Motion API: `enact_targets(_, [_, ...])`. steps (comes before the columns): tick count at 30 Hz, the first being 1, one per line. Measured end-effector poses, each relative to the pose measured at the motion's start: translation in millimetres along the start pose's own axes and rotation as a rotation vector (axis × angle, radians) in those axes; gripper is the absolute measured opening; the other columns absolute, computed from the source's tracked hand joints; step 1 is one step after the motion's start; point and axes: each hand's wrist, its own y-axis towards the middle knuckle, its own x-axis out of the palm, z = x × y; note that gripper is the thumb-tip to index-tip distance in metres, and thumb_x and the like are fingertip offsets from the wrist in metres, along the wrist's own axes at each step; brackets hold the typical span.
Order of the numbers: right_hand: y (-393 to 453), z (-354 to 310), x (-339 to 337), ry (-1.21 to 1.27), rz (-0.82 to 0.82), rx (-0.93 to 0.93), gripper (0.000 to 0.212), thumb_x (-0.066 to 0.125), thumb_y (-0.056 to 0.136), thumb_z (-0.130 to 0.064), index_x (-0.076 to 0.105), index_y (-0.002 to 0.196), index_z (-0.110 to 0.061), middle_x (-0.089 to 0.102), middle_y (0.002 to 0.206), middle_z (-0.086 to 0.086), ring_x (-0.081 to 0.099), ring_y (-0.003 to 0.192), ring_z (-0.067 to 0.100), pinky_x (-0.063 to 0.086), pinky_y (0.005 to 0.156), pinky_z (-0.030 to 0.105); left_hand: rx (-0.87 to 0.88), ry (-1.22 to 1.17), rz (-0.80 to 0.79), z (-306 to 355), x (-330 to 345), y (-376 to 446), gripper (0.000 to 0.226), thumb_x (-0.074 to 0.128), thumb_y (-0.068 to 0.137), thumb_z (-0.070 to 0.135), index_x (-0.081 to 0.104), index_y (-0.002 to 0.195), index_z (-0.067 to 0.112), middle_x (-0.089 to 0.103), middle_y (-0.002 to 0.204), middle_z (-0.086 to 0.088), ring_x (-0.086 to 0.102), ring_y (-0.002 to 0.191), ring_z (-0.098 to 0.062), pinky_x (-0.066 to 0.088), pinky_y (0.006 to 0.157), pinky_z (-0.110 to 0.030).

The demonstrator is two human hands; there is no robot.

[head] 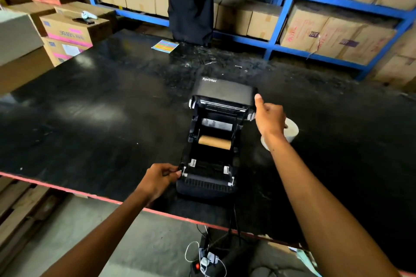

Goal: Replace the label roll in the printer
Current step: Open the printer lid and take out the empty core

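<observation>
The printer (213, 141) sits near the table's (101, 108) near edge with its lid (225, 92) thrown back, so the opening is done. Inside the bay lies only a bare cardboard core (215, 142), which I judge must come out. My left hand (161, 179) pinches the near left corner of the printer; my right hand (269, 117), fingers curled and thumb raised, rests by the lid's right side. The fresh label roll (290, 131) waits just right, behind that hand.
</observation>
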Motion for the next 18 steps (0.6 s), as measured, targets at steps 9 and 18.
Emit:
enact_targets(9, [7.2,16.6,17.2,0.277,-0.203,-0.095,0.033,0.041,0.098,-0.027,0.062,0.116,-0.008,0.066,0.120,0.010,0.057,0.111,0.013,0.041,0.081,0.007,-0.036,0.284,-0.251,20.7,-23.4,25.2,0.014,0.077,0.077,0.020,0.072,0.085,0.010,0.076,0.086,-0.007,0.072,0.082,-0.014,0.054,0.076,-0.024])
enact_targets(18, [-30.0,70.2,33.3,0.079,-0.217,-0.092,0.039,0.049,0.096,-0.025,0.051,0.132,-0.011,0.034,0.152,0.011,0.030,0.141,0.025,0.021,0.117,0.044,0.277,0.490,0.006,61.4,-14.9,63.9,0.046,0.068,0.084,0.029,0.060,0.125,0.010,0.064,0.125,-0.013,0.058,0.118,-0.026,0.045,0.096,-0.029])
